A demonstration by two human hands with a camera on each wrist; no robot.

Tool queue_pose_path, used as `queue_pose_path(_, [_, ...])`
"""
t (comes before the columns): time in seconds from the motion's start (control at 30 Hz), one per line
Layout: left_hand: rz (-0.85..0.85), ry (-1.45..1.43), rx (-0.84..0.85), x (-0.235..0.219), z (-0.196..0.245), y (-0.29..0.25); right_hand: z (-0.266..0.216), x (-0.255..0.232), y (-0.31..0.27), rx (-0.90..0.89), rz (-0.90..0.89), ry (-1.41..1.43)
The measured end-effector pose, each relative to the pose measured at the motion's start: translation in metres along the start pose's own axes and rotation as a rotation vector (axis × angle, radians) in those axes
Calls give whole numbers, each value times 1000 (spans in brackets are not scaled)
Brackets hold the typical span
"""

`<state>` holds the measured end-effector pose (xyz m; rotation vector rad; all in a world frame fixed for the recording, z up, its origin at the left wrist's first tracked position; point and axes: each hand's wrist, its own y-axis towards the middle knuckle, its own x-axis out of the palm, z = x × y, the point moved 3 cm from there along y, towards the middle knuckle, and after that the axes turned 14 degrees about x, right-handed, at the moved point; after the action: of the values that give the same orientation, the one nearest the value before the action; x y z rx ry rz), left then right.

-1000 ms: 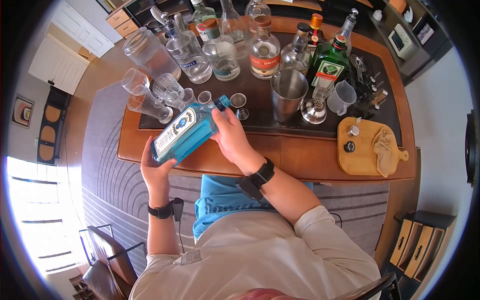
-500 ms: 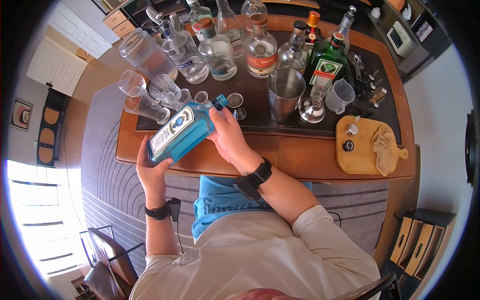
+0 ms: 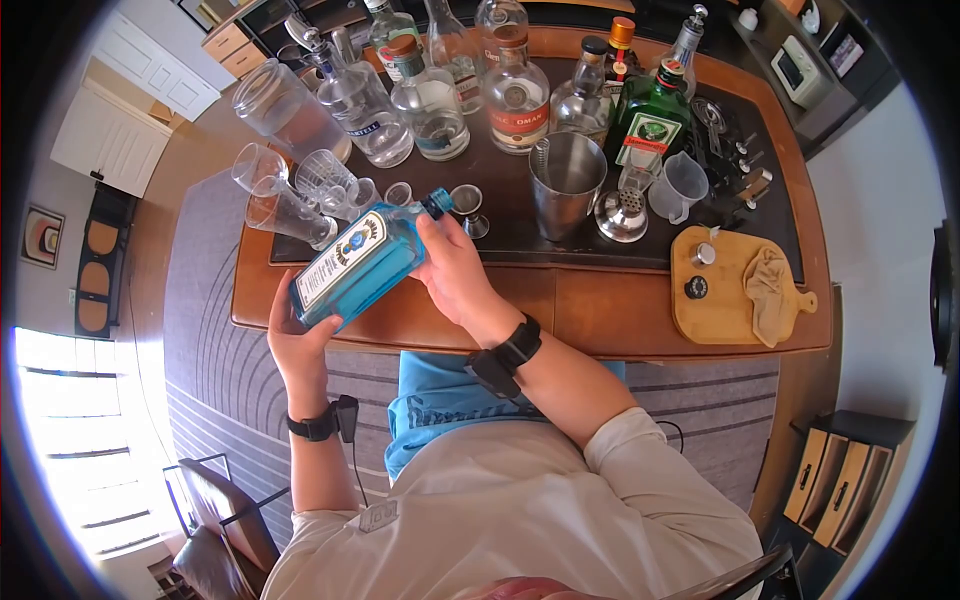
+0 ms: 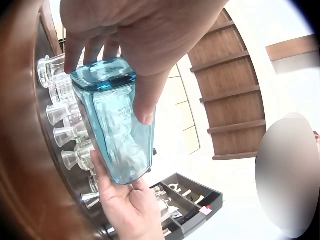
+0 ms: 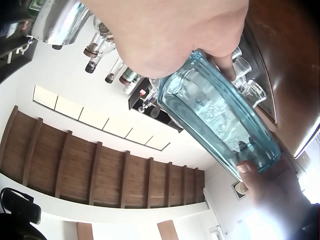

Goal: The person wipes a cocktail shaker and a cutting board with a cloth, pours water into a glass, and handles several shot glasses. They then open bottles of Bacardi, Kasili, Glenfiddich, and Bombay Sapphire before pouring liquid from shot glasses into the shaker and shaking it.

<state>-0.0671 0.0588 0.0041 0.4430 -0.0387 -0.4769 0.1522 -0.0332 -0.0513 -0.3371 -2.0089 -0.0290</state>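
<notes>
A blue glass gin bottle [image 3: 372,268] with a white label is held tilted over the near left edge of the desk, its neck up and to the right. My left hand [image 3: 300,335] grips it round the base, thumb along the near side, as the left wrist view also shows of the bottle [image 4: 117,125]. Up at the shoulder and neck, my right hand [image 3: 458,270] holds it, the thumb close under the blue screw top. Clear liquid shows inside the bottle [image 5: 215,110] in the right wrist view. Just past the neck stands a steel jigger [image 3: 468,212].
Several liquor bottles [image 3: 517,105] line the back. Glasses [image 3: 285,212] cluster at the left. A steel shaker tin [image 3: 567,190], a strainer top [image 3: 622,215] and a plastic jug [image 3: 680,188] stand right of centre. A wooden board [image 3: 735,320] with a cloth [image 3: 770,290] lies at the right.
Both hands keep hold of the gin bottle, which stays tilted and has shifted slightly left in view. The tabletop things also shift slightly left as the head view moves.
</notes>
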Motion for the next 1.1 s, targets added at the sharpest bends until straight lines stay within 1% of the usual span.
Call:
queue_pose_path(0.8, [-32, 0, 19, 4, 5, 7, -2, -1, -2, -14, 17, 13])
queue_pose_path(1.1, [-29, -5, -1, 5, 5, 8, -2, -2, -2, -18, 14, 36])
